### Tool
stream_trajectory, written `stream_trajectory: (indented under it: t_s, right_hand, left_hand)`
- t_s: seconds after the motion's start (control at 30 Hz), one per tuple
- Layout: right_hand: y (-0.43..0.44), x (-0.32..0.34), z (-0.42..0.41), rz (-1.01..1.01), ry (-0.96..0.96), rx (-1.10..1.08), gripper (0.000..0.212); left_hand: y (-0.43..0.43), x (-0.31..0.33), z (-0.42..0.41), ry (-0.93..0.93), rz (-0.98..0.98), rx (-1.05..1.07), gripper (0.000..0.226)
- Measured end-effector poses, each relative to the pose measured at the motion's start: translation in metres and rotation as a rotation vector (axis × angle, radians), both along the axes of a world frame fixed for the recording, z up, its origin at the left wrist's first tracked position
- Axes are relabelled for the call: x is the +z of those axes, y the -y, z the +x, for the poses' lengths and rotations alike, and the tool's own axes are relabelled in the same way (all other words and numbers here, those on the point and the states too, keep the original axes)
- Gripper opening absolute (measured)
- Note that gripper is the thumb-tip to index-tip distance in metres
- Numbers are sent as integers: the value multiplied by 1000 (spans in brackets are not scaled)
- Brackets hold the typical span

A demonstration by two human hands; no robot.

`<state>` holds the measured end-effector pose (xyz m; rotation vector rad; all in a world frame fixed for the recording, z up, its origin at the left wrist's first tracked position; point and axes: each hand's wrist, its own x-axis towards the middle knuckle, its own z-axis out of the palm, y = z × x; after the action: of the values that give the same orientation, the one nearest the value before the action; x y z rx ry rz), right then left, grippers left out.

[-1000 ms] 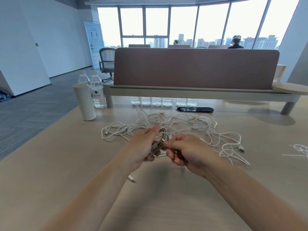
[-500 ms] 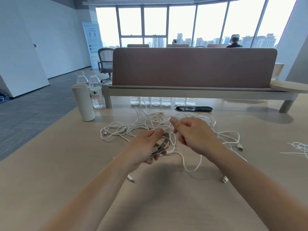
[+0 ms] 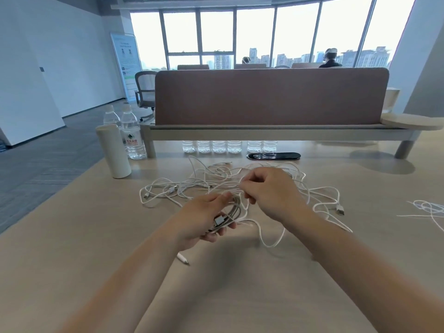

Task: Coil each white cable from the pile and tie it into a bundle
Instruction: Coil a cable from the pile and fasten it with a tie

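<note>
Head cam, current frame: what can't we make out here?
- Head view: loop count of the coil; left hand covers part.
- Which strand of the pile the right hand pinches; its curled fingers hide the contact.
- Second cable heap: cut off by right edge.
- Row of small bottles: tops hidden by divider shelf.

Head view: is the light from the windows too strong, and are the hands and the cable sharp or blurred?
Head view: the windows are mostly washed out to white; the table is evenly lit, with soft shadows; left hand, right hand and coiled cable are slightly soft, yet readable.
</note>
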<state>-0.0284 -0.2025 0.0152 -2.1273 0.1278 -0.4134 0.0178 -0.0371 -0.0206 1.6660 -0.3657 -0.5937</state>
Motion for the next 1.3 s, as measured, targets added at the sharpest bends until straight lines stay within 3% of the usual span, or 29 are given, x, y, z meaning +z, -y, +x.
stream_trajectory:
  t_s: [0.17, 0.37, 0.57, 0.77, 1.3]
  right_hand:
    - [1, -18, -5, 313, -130, 21, 13]
    - [-14, -29, -10, 377, -181, 53, 22]
    - [-21, -34, -12, 465, -211, 88, 24]
    - [-18, -43, -12, 458, -206, 104, 21]
    - [-12, -48, -20, 315, -243, 176, 13]
  left_hand:
    - [-2, 4, 3, -105, -35, 17, 39]
    - [2, 1, 2, -134, -55, 109, 47]
    - [4, 3, 1, -122, -72, 158, 42]
    - [5, 10, -2, -112, -71, 175, 47]
    - [4, 17, -7, -105, -86, 209, 28]
